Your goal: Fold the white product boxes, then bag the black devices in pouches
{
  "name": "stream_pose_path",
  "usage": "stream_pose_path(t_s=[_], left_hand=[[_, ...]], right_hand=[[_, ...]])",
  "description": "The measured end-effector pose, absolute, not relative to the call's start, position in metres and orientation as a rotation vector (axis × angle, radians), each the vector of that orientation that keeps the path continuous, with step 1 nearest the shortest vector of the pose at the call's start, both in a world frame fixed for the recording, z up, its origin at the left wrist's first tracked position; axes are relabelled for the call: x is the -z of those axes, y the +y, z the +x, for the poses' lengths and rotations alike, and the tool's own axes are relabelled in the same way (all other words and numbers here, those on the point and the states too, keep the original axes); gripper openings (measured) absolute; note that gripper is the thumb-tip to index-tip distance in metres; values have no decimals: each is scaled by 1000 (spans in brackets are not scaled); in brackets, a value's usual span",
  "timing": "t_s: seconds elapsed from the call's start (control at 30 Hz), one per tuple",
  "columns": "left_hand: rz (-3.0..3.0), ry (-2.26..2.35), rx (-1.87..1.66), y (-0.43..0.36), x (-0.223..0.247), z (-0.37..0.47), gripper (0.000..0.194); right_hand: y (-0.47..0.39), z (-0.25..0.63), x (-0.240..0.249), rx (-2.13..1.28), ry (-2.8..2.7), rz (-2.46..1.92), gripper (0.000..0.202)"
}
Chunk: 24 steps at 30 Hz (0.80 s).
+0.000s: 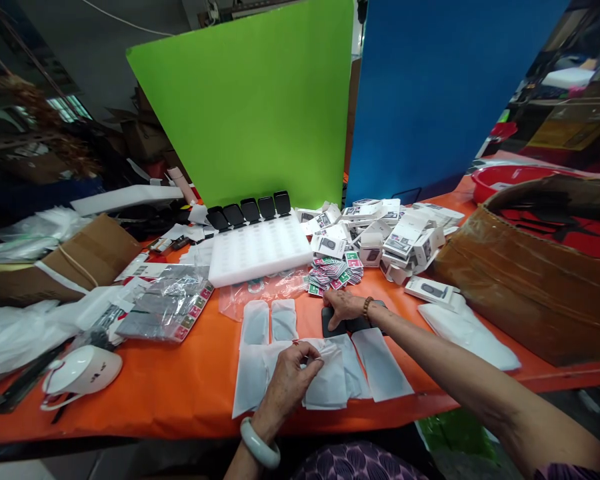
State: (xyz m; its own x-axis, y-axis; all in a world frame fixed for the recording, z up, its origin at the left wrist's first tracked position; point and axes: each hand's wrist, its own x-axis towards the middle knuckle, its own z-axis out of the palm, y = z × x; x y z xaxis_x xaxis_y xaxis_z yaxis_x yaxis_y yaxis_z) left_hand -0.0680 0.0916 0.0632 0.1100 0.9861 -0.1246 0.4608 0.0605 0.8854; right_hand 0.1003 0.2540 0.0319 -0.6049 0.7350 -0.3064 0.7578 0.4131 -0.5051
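My left hand [291, 377], wearing a pale bangle, is closed in a pinch at the upper edge of a thin white pouch [327, 383] near the front of the table. Farther back, my right hand [344, 307] has its thumb and fingers around a flat black device [327, 323] lying on the orange cover. More black devices [357, 325] lie under and beside that wrist, partly hidden. Several white pouches lie about my hands, among them one pouch [380, 363] on the right and a filled-looking pouch [255, 322] at the back left.
Behind my hands are a pile of printed cards [333, 272], a white foam block [263, 250] with black devices [250, 209] along its back, and heaped small boxes [405, 233]. A large carton [530, 287] stands right; a white mug [83, 373] stands left.
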Motion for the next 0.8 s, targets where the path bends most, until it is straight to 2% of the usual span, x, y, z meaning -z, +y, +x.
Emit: stream_pose_path(t_s=[0.3, 0.5, 0.67, 0.8], left_hand=[[1508, 1447, -783, 91, -64, -69, 9], [1475, 1394, -839, 90, -78, -62, 9], [1391, 1417, -906, 86, -87, -54, 11], [1245, 1392, -971, 80, -88, -43, 15]], right_hand=[[236, 110, -55, 1466, 2833, 1486, 21], [195, 116, -81, 2395, 2768, 1375, 24], [172, 119, -82, 2471, 2670, 1330, 21], [160, 119, -84, 2260, 2724, 1337, 18]])
